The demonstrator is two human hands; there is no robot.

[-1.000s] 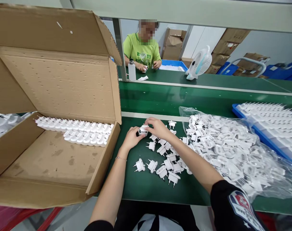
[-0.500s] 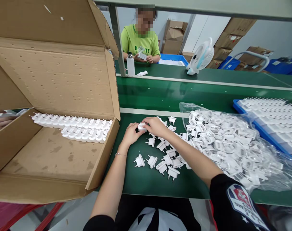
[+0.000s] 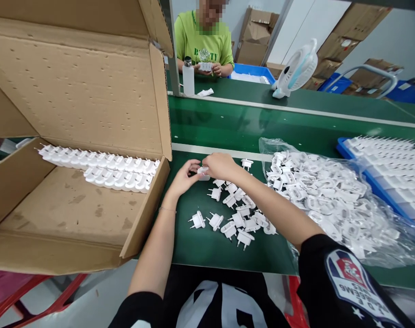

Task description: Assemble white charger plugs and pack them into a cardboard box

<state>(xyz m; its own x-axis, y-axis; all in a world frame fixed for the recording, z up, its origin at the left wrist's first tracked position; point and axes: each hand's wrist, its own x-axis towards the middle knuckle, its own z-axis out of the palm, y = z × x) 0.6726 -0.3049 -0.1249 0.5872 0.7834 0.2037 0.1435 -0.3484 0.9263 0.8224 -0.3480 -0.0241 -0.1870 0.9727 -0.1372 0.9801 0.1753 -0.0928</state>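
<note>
Over the green bench, my left hand (image 3: 184, 179) and my right hand (image 3: 223, 166) meet around a small white plug piece (image 3: 203, 170). My right fingers pinch it from the right; my left thumb and curled fingertips close on its left side. Part of the piece is hidden by the fingers. Just in front and to the right of my hands lie several loose white two-pin plugs (image 3: 215, 221), scattered on the bench. To the left, a cardboard box (image 3: 144, 218) holds two rows of white plugs (image 3: 120, 178), pins up, along its far side.
A clear bag of white plastic shells (image 3: 317, 191) lies on the right, beside a blue tray (image 3: 375, 180) of pinned parts. Across the bench a person in green (image 3: 202, 41) holds white pieces. A bottle (image 3: 188, 77) and a fan (image 3: 296, 68) stand there.
My view has tilted and shifted slightly. My left fingers have loosened and lifted a little around the white piece, while my right hand has turned over it, knuckles higher.
</note>
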